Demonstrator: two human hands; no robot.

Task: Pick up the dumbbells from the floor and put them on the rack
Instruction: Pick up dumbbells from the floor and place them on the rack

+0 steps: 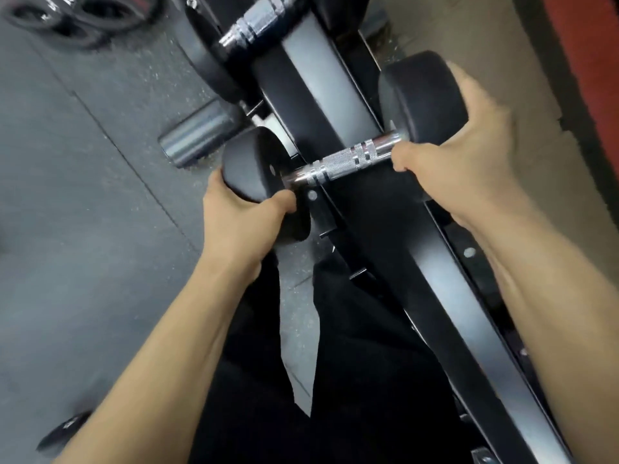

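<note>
1. Step, my read: placing. Pickup is done and the dumbbell (345, 159) is off the floor (83, 195), crosswise over the rack (445, 296)
2. Hands are apart, one per end. Left hand (241, 219) cups the left head from below with fingers curled round its edge. Right hand (469, 155) wraps the right head with the thumb at the handle's end. Chrome handle is bare between them
3. Can't tell whether the heads touch the rails yet, too much blur
4. Next move calls for lowering level so both heads seat on the rails together. Fingers under the left head need to come out before the weight lands, pinch risk there. It also needs to stay apart from the racked dumbbell (254, 26) further up
5. Counts, left to right:
   - weight plates (67, 18) on the floor, top left: at least two, cropped
   - black blurred object (63, 430) at the bottom-left edge: one, maybe another dumbbell head, can't confirm
   - dark cylinder (197, 137) on the floor beside the rack: one
   - dumbbells for certain: two, one held and one racked
   - hands: two
   - rack: one
</note>
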